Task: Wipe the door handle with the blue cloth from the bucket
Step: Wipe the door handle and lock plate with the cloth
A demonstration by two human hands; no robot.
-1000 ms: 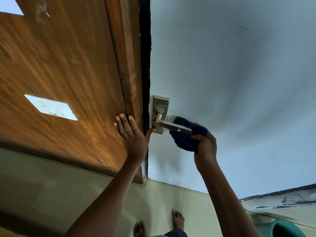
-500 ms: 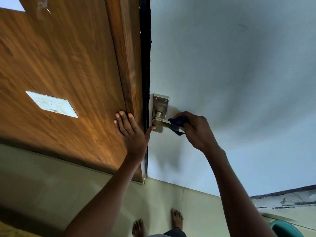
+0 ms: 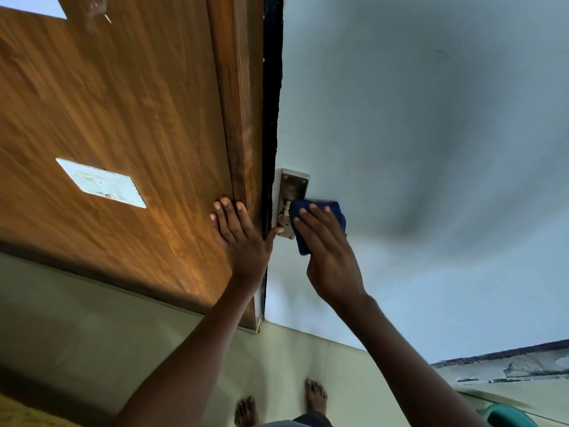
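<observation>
Here, right hand (image 3: 331, 251) presses blue cloth (image 3: 320, 211) flat over door handle (image 3: 284, 218), left hand (image 3: 243, 238) open against the frame; cloth may slip off, being ungripped.

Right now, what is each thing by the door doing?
Blue cloth: pressed flat over the handle lever.
Door handle: lever covered, plate showing.
Right hand: flat on the cloth.
Left hand: open, braced on the wooden frame.
</observation>
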